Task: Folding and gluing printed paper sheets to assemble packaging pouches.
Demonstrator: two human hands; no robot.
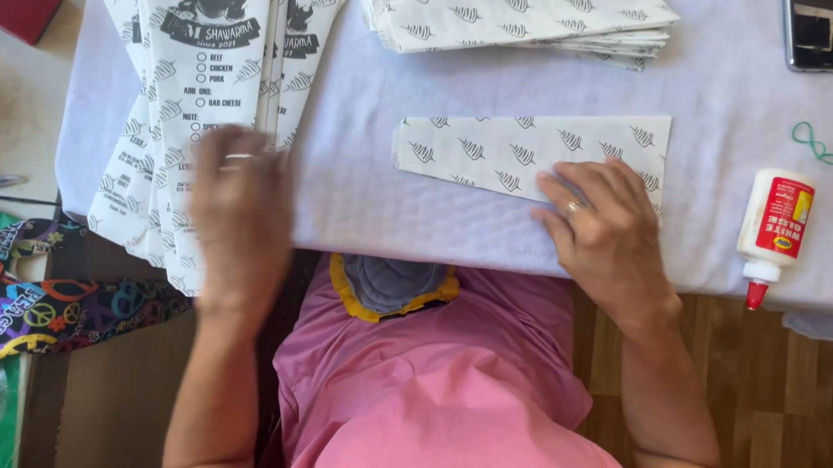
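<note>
Fingers (pixel 581 193) flat on long, smooth patterned paper sheet (pixel 504 149)

One head-worn camera is looking almost straight down from close above, taking in the table (pixel 358 209) edge, the wearer's pink shirt (pixel 442 397) and both forearms. No second view is sharing the scene.

White paper sheet (pixel 514 150) (grey leaf print)

Bright even daylight, soft faint shadows, left hand (pixel 237 213) motion-blurred (the rest sharp)
</note>
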